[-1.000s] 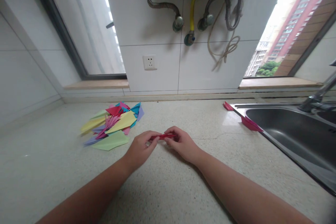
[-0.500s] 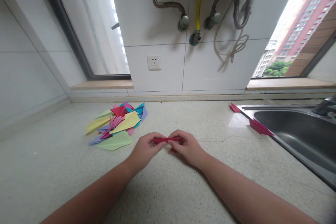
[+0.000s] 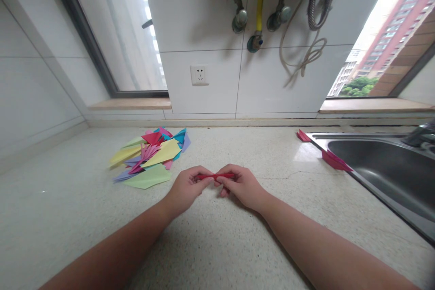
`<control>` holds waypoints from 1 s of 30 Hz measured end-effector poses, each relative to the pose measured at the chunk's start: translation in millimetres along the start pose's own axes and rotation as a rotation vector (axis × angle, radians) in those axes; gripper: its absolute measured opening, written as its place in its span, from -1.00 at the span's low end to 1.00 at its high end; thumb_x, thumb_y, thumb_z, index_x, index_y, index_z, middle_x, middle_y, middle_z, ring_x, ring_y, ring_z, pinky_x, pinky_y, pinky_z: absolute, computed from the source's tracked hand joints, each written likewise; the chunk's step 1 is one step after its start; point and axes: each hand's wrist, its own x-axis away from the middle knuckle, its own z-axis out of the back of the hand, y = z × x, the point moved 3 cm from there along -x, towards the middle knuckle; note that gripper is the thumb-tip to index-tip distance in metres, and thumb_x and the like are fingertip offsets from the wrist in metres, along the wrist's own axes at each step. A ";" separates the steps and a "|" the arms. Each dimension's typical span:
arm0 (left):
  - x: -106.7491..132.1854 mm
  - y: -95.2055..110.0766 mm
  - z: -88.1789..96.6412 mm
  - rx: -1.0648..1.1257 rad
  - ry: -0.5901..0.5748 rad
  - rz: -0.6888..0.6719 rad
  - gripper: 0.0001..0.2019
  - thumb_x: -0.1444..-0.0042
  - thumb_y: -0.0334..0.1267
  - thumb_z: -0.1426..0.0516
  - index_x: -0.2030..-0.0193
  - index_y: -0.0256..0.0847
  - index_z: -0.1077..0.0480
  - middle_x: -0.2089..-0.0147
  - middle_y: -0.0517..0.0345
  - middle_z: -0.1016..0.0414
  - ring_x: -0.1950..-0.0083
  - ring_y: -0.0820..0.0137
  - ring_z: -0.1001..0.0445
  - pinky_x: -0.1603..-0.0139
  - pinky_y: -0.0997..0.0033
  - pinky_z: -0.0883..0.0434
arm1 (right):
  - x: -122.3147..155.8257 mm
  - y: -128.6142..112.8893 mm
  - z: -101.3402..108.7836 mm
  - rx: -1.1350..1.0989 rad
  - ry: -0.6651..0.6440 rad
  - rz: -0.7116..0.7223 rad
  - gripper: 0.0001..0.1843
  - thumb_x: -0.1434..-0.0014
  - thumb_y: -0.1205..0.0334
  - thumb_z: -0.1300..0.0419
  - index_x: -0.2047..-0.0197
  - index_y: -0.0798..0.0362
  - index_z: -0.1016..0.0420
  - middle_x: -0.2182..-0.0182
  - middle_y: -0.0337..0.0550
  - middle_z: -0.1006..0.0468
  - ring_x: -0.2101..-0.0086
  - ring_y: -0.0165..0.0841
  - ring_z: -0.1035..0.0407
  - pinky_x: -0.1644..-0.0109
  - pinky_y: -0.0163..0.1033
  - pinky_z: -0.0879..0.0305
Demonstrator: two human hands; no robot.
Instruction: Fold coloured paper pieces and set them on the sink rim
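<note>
A narrow strip of folded red paper (image 3: 224,175) spans between my two hands, just above the speckled countertop (image 3: 204,244). My left hand (image 3: 189,186) pinches its left part between thumb and fingers. On the right part, my right hand (image 3: 240,185) is closed in the same way, thumb on the near side. Fingers cover much of the paper, so its full shape is hidden. To the left lies a heap of folded paper planes (image 3: 163,152) in yellow, green, pink, blue and purple.
At the right, a steel sink (image 3: 370,186) with a faucet (image 3: 421,136) is set into the counter. A pink-red paper plane (image 3: 335,161) rests at its edge, and a smaller red folded paper (image 3: 303,136) lies at its back corner. A wall socket (image 3: 199,75) and pipes are behind.
The view has tilted slightly, so the wall and counter sit a little higher in the picture. Both hands keep their pinch on the red paper; the fingers have shifted only slightly.
</note>
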 end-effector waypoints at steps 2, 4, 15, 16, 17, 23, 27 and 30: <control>0.0 2.4 0.2 -0.008 0.013 -0.036 -0.86 -0.11 -0.20 -0.23 0.28 -0.22 -0.53 0.32 0.12 -0.56 0.27 0.40 -0.47 0.23 0.43 -0.35 | -0.4 0.7 -0.2 -0.011 0.001 0.006 -0.75 -0.18 0.07 -0.25 0.21 0.09 -0.50 0.39 -0.14 -0.59 0.53 -0.43 -0.48 0.44 -0.31 -0.40; 0.3 3.4 0.1 0.000 0.016 -0.035 -0.87 -0.11 -0.20 -0.23 0.31 -0.22 -0.51 0.35 0.14 -0.54 0.29 0.41 -0.45 0.24 0.44 -0.34 | -0.7 0.8 -0.7 -0.024 0.000 0.011 -0.77 -0.18 0.08 -0.25 0.23 0.09 -0.49 0.40 -0.14 -0.60 0.53 -0.42 -0.48 0.43 -0.30 -0.40; -1.0 -0.8 -1.8 0.175 -0.030 0.076 -0.79 -0.09 -0.13 -0.25 0.29 -0.25 -0.46 0.56 0.28 -0.39 0.64 0.61 -0.14 0.60 0.56 -0.09 | -0.9 -5.3 -1.7 -0.052 -0.005 -0.001 -0.74 -0.16 0.07 -0.28 0.31 0.12 -0.44 0.46 -0.15 -0.60 0.54 -0.41 -0.50 0.44 -0.30 -0.44; -1.5 -1.9 -1.6 0.175 -0.019 0.091 -0.78 -0.08 -0.12 -0.25 0.28 -0.25 -0.46 0.55 0.28 -0.39 0.64 0.60 -0.16 0.61 0.56 -0.09 | -1.2 -5.4 -1.3 -0.058 0.001 -0.012 -0.73 -0.15 0.06 -0.29 0.30 0.12 -0.44 0.44 -0.13 -0.60 0.53 -0.40 -0.50 0.44 -0.30 -0.44; -1.9 -2.7 -1.4 0.172 -0.009 0.099 -0.77 -0.07 -0.12 -0.26 0.28 -0.26 -0.46 0.54 0.27 -0.40 0.63 0.59 -0.19 0.60 0.55 -0.12 | -1.6 -5.3 -0.9 -0.061 0.006 -0.024 -0.71 -0.14 0.05 -0.30 0.29 0.12 -0.44 0.43 -0.12 -0.61 0.53 -0.40 -0.50 0.43 -0.29 -0.45; -6.4 -6.4 -0.4 0.205 -0.012 0.113 -0.71 -0.10 -0.09 -0.22 0.16 -0.27 -0.46 0.40 0.14 -0.50 0.50 0.49 -0.39 0.47 0.47 -0.32 | -4.3 -2.3 1.2 -0.078 0.005 -0.088 -0.60 -0.14 -0.04 -0.27 0.12 0.11 -0.48 0.35 -0.11 -0.60 0.57 -0.45 -0.46 0.49 -0.33 -0.42; -9.1 -11.2 1.2 0.284 0.015 0.117 -0.72 -0.09 -0.13 -0.24 0.13 -0.27 -0.45 0.33 0.08 -0.55 0.42 0.46 -0.45 0.38 0.44 -0.37 | -6.0 0.3 3.3 -0.052 0.019 -0.039 -0.60 -0.16 -0.05 -0.24 0.10 0.10 -0.52 0.31 -0.11 -0.58 0.56 -0.48 -0.43 0.46 -0.32 -0.41; -9.2 -13.5 1.7 0.348 0.055 0.132 -0.70 -0.08 -0.16 -0.26 0.09 -0.26 -0.44 0.28 0.05 -0.57 0.32 0.42 -0.50 0.29 0.43 -0.39 | -6.4 2.4 3.6 -0.005 0.037 -0.008 -0.63 -0.16 -0.03 -0.25 0.08 0.05 -0.54 0.26 -0.11 -0.58 0.52 -0.46 -0.44 0.40 -0.27 -0.42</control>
